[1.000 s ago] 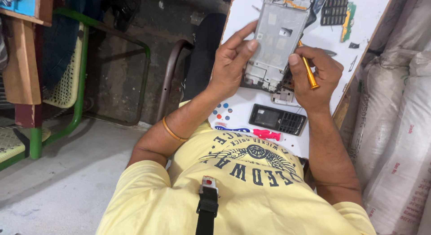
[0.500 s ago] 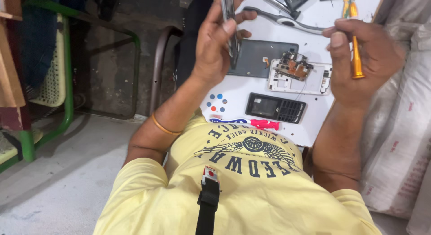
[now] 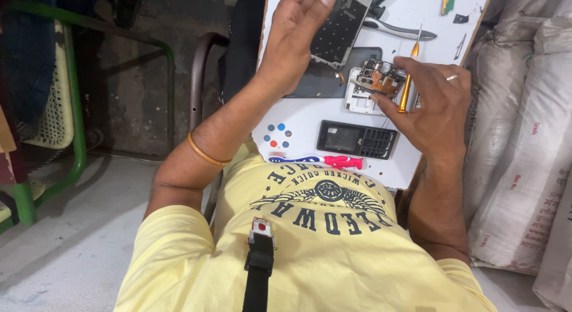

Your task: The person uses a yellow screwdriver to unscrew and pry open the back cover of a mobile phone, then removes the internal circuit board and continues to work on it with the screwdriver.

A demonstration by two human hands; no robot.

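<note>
My left hand (image 3: 295, 38) holds a flat grey phone frame (image 3: 342, 26) tilted up over the white work board (image 3: 310, 118). My right hand (image 3: 432, 106) grips an orange-handled screwdriver (image 3: 409, 79), its shaft pointing away from me. The fingertips of that hand touch a small opened phone body (image 3: 372, 82) with exposed circuit parts, lying on the board next to a dark panel (image 3: 316, 82).
A black keypad phone (image 3: 356, 139) and a red-and-blue toothbrush (image 3: 319, 161) lie near the board's front edge. Pliers (image 3: 399, 30) lie further back. White sacks (image 3: 527, 139) stand at the right. A green-framed chair (image 3: 59, 109) is at the left.
My left hand has turned the grey frame from edge-on to flat and carried it rightward. My right hand has come down with the screwdriver onto the opened phone body.
</note>
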